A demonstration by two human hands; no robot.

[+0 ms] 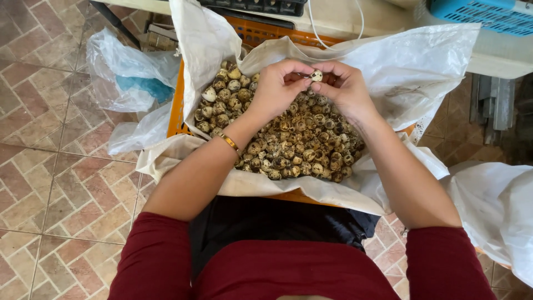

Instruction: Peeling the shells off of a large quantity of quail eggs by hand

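Observation:
An orange crate (176,114) lined with a white sack (211,44) holds a heap of several small speckled eggs and broken shells (288,150). My left hand (277,89) and my right hand (347,89) meet above the heap. Together they pinch one small speckled egg (316,75) between their fingertips. A gold bangle (229,143) sits on my left wrist. Both of my sleeves are dark red.
A clear plastic bag with something blue inside (133,78) lies on the tiled floor at the left. Another white sack (494,205) lies at the right. A blue basket (483,14) and a pale table edge (494,61) are beyond the crate.

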